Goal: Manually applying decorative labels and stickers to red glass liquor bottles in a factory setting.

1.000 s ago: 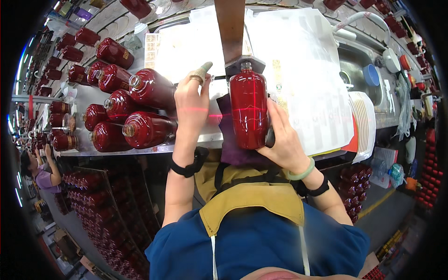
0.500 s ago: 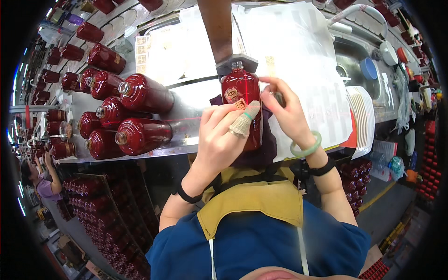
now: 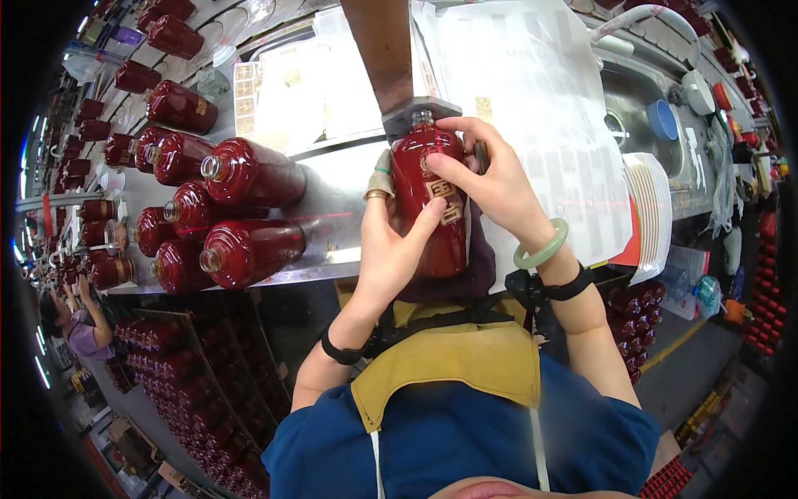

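Observation:
A glossy dark red bottle lies with its open glass neck at the far end, against a metal block. Gold lettering and a gold emblem show on its upper side. My left hand wraps round the bottle's left side, thumb resting by the lettering; a pale cloth cover sits on one fingertip. Across the right shoulder, my right hand grips the bottle, its thumb on the emblem. A small dark object shows among the right hand's fingers; its kind cannot be made out. Dark cloth lies under the bottle.
Several red bottles lie on the metal table to the left. White label sheets and a large translucent sheet spread behind. A brown upright bar rises beyond the neck. At right are a sink and stacked cards.
My left hand has moved from the bottle's front to its left side. The right hand has shifted left onto the shoulder. The bottle appears turned, with the lettering now uncovered.

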Motion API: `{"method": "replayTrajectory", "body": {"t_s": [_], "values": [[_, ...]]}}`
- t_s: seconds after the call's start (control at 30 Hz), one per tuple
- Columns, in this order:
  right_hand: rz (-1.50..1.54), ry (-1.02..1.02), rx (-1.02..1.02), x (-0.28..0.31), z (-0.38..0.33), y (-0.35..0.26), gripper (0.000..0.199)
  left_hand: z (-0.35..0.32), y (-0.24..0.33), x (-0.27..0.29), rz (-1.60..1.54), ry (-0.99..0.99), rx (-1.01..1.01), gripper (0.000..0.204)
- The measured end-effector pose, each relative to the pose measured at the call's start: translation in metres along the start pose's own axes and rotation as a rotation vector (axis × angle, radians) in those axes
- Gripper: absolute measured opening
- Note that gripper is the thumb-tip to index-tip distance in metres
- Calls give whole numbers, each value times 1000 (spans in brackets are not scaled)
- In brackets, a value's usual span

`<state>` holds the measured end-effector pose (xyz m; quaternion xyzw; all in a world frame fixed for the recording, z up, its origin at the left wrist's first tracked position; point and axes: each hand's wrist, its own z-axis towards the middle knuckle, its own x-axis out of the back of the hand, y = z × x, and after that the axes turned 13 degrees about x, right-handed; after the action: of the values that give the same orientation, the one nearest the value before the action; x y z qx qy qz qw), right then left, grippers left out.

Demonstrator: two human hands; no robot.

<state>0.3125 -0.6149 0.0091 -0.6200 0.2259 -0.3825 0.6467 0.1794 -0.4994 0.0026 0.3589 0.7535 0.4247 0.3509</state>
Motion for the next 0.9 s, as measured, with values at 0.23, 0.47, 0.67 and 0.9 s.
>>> {"method": "replayTrajectory", "body": {"t_s": [0.23,0.47,0.67,0.9], "values": [[28,30,-59,-4,5,-3,47,3,5,5,120,-43,54,87],[83,38,-56,-3,6,-6,46,5,4,11,-85,-180,91,86],[88,31,-73,-3,7,-7,46,5,2,7,-38,-122,76,86],[80,29,-77,-4,6,-10,47,3,-1,7,-35,-107,49,85]]}}
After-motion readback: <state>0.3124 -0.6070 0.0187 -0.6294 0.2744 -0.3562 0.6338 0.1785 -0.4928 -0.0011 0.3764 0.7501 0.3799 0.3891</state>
